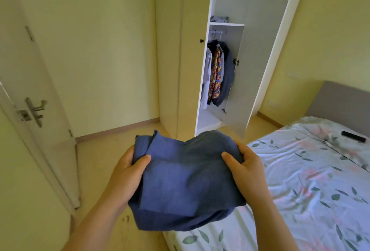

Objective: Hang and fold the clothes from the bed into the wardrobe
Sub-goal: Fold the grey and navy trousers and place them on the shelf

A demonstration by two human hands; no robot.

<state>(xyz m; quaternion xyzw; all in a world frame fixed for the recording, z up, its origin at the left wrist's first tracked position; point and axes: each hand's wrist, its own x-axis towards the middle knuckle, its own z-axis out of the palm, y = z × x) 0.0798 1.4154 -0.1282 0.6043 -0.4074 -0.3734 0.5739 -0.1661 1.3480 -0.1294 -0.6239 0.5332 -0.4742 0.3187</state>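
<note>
Folding looks done to me. Left hand (124, 172) and right hand (246, 172) each grip a side of the one folded blue cloth garment (188, 180), thumbs on top, in the air by the left edge of the floral-sheeted bed (312, 180). Next it needs carrying to the tall white wardrobe (258, 50), far side, door open, onto a shelf. Inside: roughly four hanging garments (217, 74), one pale folded bundle (219, 19) above.
</note>
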